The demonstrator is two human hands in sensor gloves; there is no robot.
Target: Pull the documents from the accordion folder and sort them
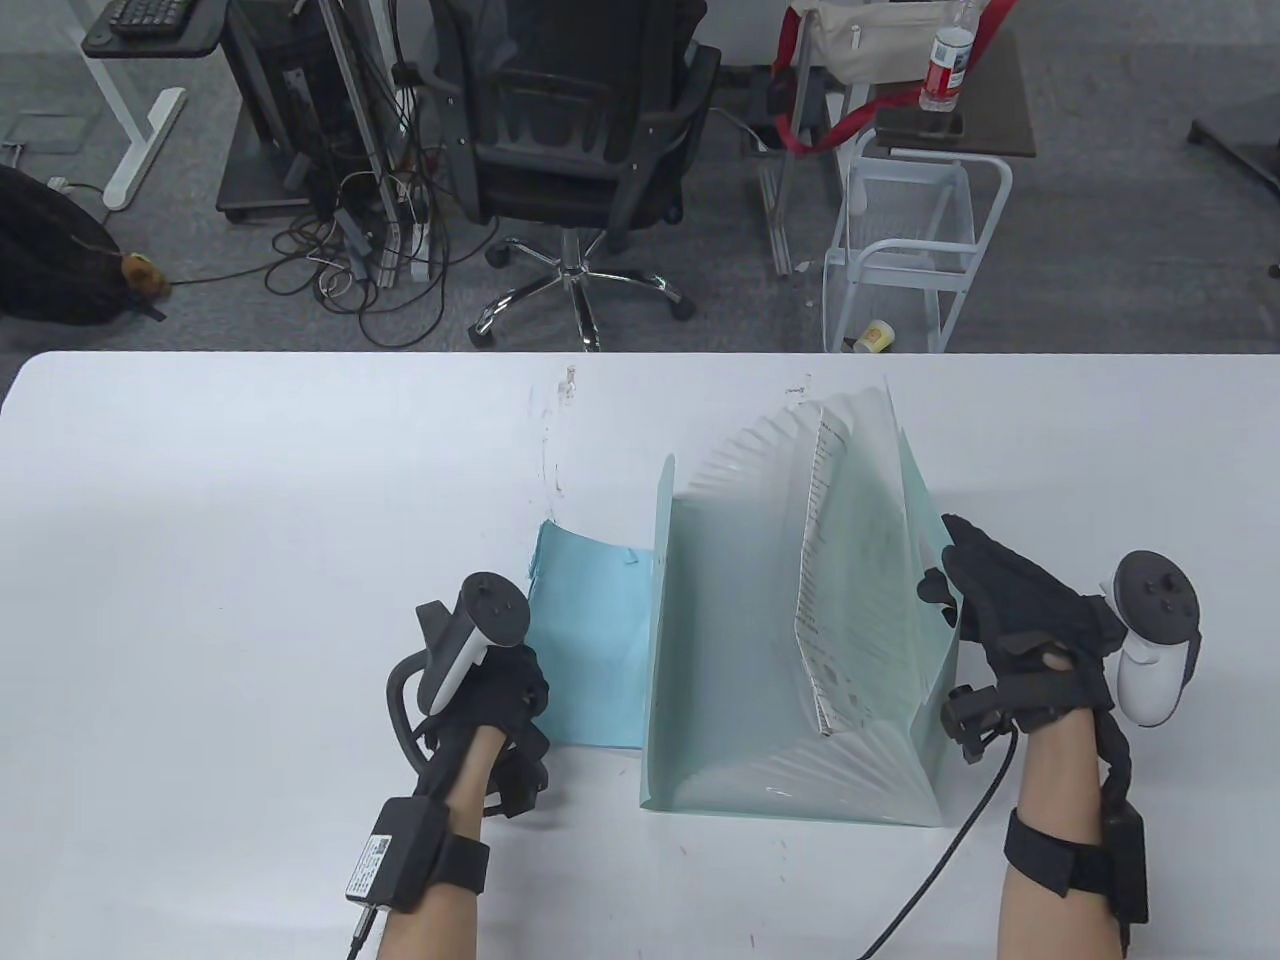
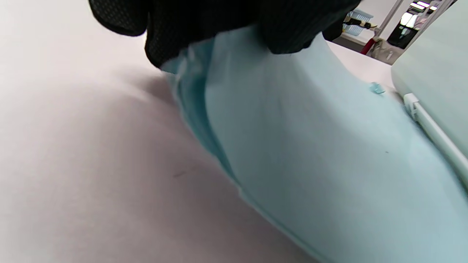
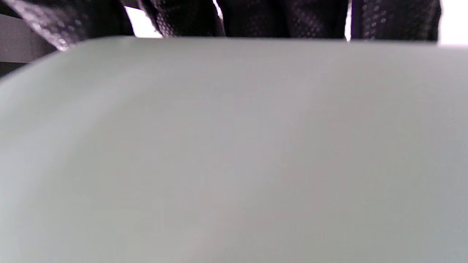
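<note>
Folder wide open, papers ready to pull

The accordion folder stands open on the white table, fanned out like a big fan. Your right hand grips its right end wall at the top edge, fingers hooked over. Your left hand holds down the blue flap lying flat on the table. The documents stand in a pocket near the right side. I think they are light, thin and bendy, and may slide. Pinch them near the top edge and lift slowly. The plastic looks smooth and slippery, so hold the folder steady.
</note>
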